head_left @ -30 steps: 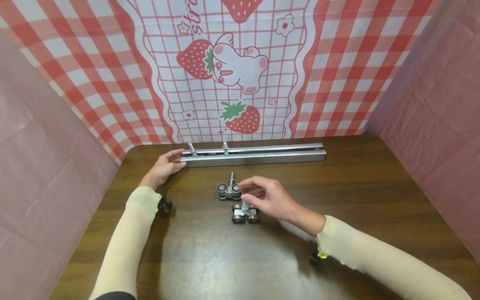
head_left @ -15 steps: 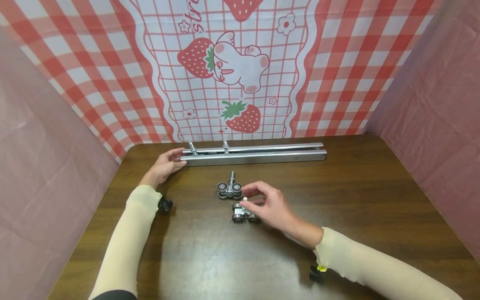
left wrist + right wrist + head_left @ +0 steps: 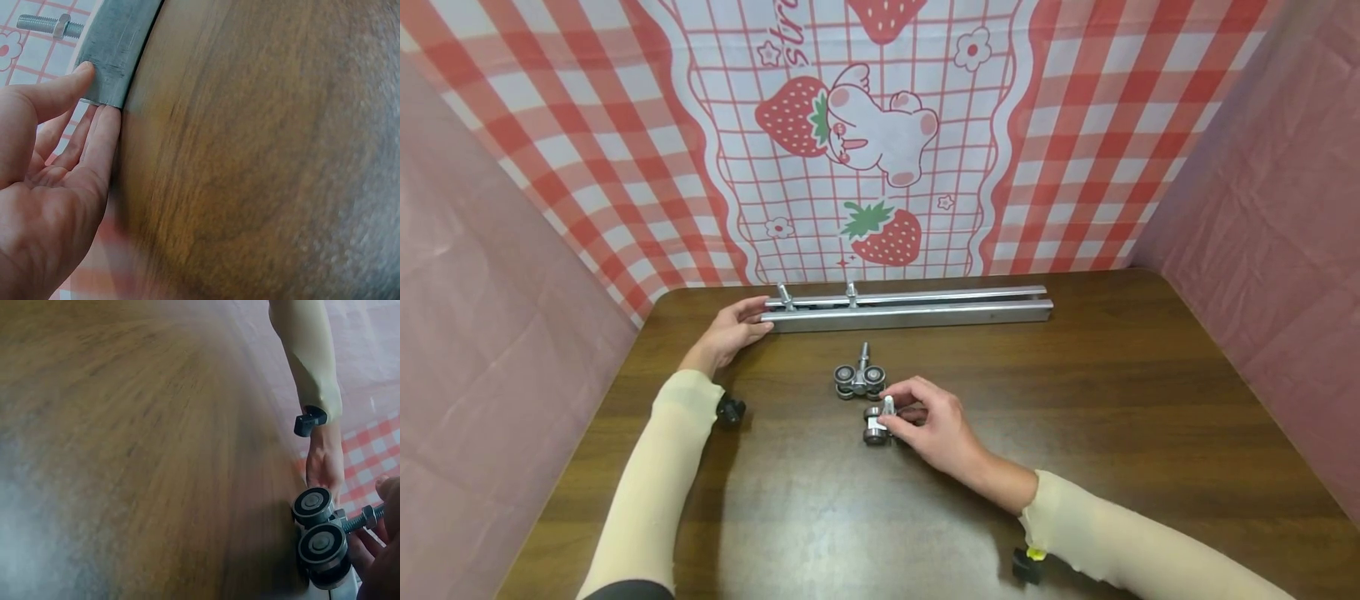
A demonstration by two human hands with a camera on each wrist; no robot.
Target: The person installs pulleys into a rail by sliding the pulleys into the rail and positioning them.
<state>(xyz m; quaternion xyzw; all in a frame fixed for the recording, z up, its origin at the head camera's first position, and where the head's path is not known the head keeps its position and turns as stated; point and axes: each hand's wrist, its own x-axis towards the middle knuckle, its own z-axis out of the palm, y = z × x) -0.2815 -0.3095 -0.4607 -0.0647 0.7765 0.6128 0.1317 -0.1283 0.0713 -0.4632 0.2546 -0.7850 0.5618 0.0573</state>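
A silvery metal C-channel rail (image 3: 917,318) lies along the table's far side, two threaded bolts standing up out of its slot near the left end. My left hand (image 3: 728,333) grips that end, thumb against the near wall; the left wrist view shows its fingers under the rail end (image 3: 119,56). At mid-table my right hand (image 3: 936,421) has thumb and forefinger on either side of the upright bolt of a four-wheeled roller trolley (image 3: 874,437). In the right wrist view the thumb stands apart from the bolt of this trolley (image 3: 322,544). My hand hides its right wheels.
Just behind it sits a second roller trolley (image 3: 846,381), its bolt pointing up. Behind the brown wooden table (image 3: 820,500) hangs a red-and-white checked cloth (image 3: 1075,167) with strawberries. Pink cloths (image 3: 1255,183) hang at both sides.
My right hand has come down and nearer, from above the front trolley to around its bolt. The trolleys, the rail and my left hand stay where they were.
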